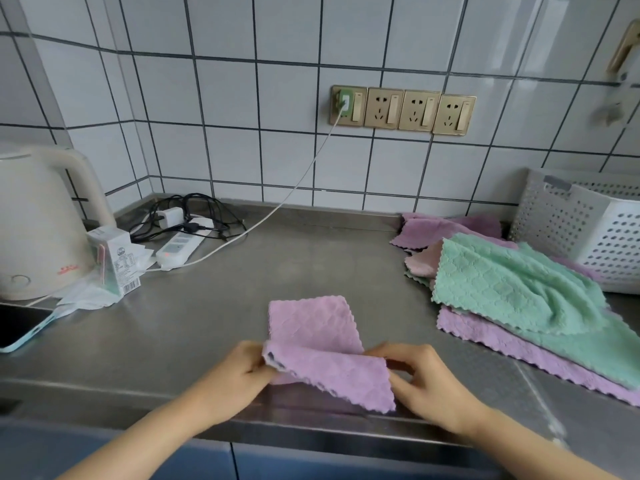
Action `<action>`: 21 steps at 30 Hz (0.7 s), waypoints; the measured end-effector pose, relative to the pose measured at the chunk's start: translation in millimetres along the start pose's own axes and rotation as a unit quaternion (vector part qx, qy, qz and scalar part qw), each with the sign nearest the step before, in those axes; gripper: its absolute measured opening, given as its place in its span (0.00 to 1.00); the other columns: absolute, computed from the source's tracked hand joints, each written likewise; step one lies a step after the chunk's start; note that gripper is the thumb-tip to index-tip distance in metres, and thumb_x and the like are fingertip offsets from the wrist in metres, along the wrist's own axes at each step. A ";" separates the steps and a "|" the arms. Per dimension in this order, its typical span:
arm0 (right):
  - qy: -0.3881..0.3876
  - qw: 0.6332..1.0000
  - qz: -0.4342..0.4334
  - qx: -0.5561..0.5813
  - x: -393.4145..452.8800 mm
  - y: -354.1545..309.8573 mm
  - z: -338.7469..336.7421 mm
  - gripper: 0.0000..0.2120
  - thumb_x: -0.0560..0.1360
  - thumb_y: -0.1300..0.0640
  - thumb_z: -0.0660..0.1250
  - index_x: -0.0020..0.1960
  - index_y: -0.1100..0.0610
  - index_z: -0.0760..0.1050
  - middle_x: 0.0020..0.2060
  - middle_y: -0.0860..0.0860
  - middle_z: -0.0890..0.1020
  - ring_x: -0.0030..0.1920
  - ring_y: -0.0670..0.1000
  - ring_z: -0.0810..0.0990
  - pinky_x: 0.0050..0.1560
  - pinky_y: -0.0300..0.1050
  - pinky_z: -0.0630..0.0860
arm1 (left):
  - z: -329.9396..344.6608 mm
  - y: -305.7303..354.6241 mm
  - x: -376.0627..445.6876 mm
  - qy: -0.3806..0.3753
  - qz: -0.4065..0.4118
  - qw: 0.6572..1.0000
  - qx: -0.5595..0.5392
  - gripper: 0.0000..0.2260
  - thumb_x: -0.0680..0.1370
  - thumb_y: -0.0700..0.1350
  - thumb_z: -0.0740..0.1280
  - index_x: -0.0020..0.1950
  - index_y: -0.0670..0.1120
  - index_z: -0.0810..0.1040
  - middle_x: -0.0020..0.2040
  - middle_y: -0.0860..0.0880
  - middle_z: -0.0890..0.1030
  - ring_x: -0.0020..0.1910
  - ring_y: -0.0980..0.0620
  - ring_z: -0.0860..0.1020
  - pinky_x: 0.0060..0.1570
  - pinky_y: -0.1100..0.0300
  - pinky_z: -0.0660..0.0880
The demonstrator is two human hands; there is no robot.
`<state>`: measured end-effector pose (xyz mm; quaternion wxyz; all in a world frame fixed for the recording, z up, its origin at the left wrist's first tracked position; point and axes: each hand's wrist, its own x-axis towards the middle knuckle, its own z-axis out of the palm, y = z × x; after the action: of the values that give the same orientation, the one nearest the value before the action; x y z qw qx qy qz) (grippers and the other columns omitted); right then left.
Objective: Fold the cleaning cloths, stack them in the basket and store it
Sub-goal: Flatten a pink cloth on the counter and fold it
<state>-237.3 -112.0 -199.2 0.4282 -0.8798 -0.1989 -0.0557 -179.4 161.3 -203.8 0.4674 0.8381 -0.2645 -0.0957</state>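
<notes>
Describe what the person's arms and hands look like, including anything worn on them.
Both forearms are bare as far as the frame shows: no sleeves, gloves, watch or bracelets in view. The left hand and right hand carry no rings that can be made out on the fingers. Nails look short and unpainted, though the picture is a little soft.

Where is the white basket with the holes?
In the head view, the white basket sits far right on the steel counter, against the tiled wall, just behind the pile of cloths.

kettle (38, 220) far left | carton (112, 261) beside it | power strip (178, 247) near wall | phone (20, 327) left edge
</notes>
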 end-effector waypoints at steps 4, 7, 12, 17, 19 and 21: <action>0.087 0.989 0.101 0.066 47.4 1.6 11.6 0.18 0.75 0.48 0.63 0.38 0.63 0.73 0.30 0.48 0.70 0.33 0.45 0.67 0.36 0.45 0.65 | -2.1 1.5 26.8 0.157 -0.110 0.972 -0.137 0.18 0.73 0.57 0.68 0.35 0.44 0.75 0.29 0.51 0.76 0.29 0.56 0.73 0.32 0.59 0.69; 0.121 0.960 0.246 0.062 89.6 18.0 20.3 0.13 0.76 0.53 0.64 0.36 0.59 0.73 0.27 0.49 0.69 0.30 0.49 0.67 0.30 0.42 0.67 | -1.6 2.1 49.1 0.160 -0.225 0.929 -0.246 0.12 0.78 0.47 0.66 0.47 0.37 0.79 0.41 0.43 0.85 0.38 0.49 0.83 0.32 0.58 0.78; 0.124 0.929 0.348 -0.010 110.8 31.8 30.5 0.14 0.75 0.54 0.63 0.34 0.60 0.71 0.27 0.52 0.72 0.32 0.54 0.70 0.32 0.41 0.69 | -0.3 -5.6 59.3 0.163 -0.260 0.924 -0.228 0.08 0.78 0.41 0.65 0.45 0.36 0.78 0.41 0.40 0.82 0.37 0.47 0.81 0.29 0.59 0.77; 0.152 0.937 0.301 -0.090 109.4 20.4 38.5 0.19 0.77 0.50 0.60 0.40 0.67 0.74 0.34 0.59 0.79 0.35 0.56 0.72 0.35 0.45 0.66 | 4.5 -7.1 59.8 0.188 -0.253 0.931 -0.184 0.06 0.77 0.41 0.66 0.43 0.38 0.75 0.39 0.41 0.78 0.36 0.48 0.78 0.33 0.58 0.77; 0.158 0.938 0.289 -0.104 107.3 20.6 42.0 0.16 0.77 0.52 0.60 0.40 0.64 0.74 0.32 0.54 0.77 0.36 0.57 0.72 0.36 0.45 0.66 | 4.6 -6.7 58.4 0.185 -0.249 0.933 -0.180 0.07 0.76 0.41 0.68 0.44 0.37 0.75 0.40 0.40 0.79 0.37 0.48 0.78 0.33 0.58 0.77; 0.162 0.939 0.284 -0.110 105.4 20.3 42.7 0.13 0.76 0.53 0.61 0.38 0.61 0.71 0.29 0.51 0.74 0.36 0.57 0.72 0.35 0.45 0.65 | 4.6 -7.4 55.6 0.185 -0.245 0.935 -0.178 0.09 0.74 0.41 0.69 0.47 0.35 0.75 0.41 0.39 0.80 0.37 0.48 0.79 0.35 0.57 0.77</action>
<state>-135.9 -58.2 -212.5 0.3530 -0.9205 0.1382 -0.0952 -131.9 131.5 -207.7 0.6117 0.7828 0.0618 -0.0964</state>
